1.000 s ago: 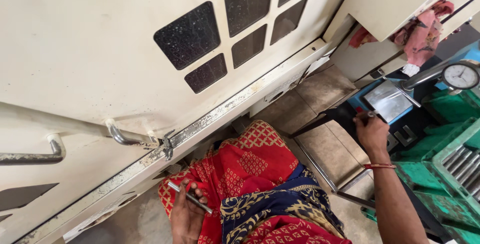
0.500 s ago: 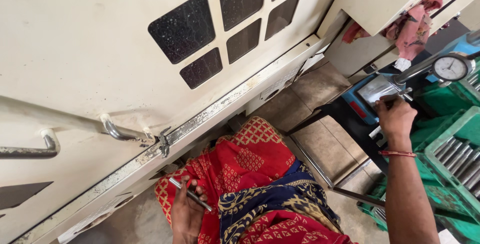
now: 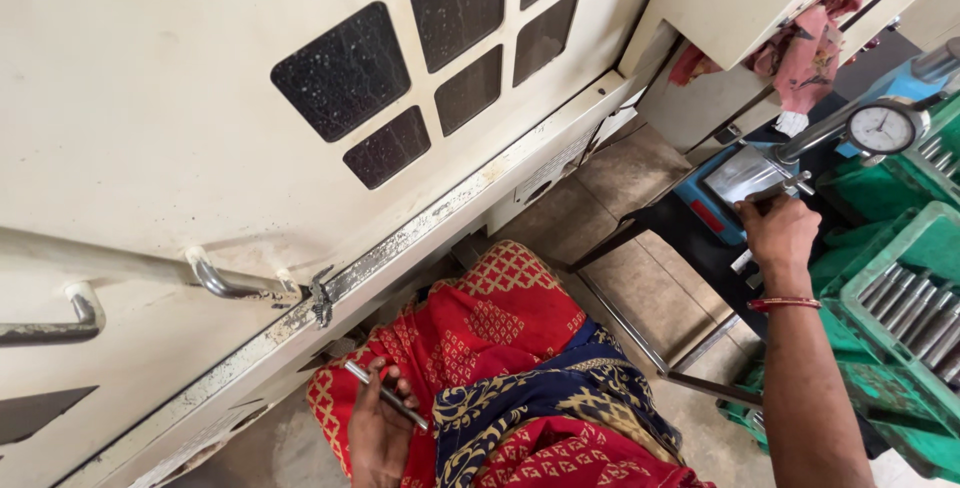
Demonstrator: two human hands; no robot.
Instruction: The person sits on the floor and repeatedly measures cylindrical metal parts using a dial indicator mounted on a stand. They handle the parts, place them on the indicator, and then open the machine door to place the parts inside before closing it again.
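1. The left hand point(image 3: 375, 428), low in the frame and left of centre, is closed around a thin silver metal rod point(image 3: 388, 395). The rod rests across the fingers above a red patterned cloth point(image 3: 470, 333) that covers the lap.
2. The rod's long axis runs on a diagonal, from upper left down to lower right. It is well apart from the measuring stand at the right of the frame.
3. The right hand point(image 3: 778, 236) reaches up at the right of the frame and is curled at a shiny metal block point(image 3: 745, 173) below a round white dial gauge point(image 3: 882, 128). Whether it pinches a part or only touches the block cannot be told.
4. The right hand is far the nearer to the gauge; the left hand, with the rod, lies down and to the left of it.
5. Between the two hands lie the lap cloth and a dark metal frame point(image 3: 640, 328) over the tiled floor.
6. A green plastic crate point(image 3: 850, 278) at the right edge holds a row of grey metal cylinders point(image 3: 915, 303), just beside the right forearm.
7. A cream machine door point(image 3: 150, 128) with dark windows fills the upper left, and a pink rag point(image 3: 805, 48) hangs at the upper right.
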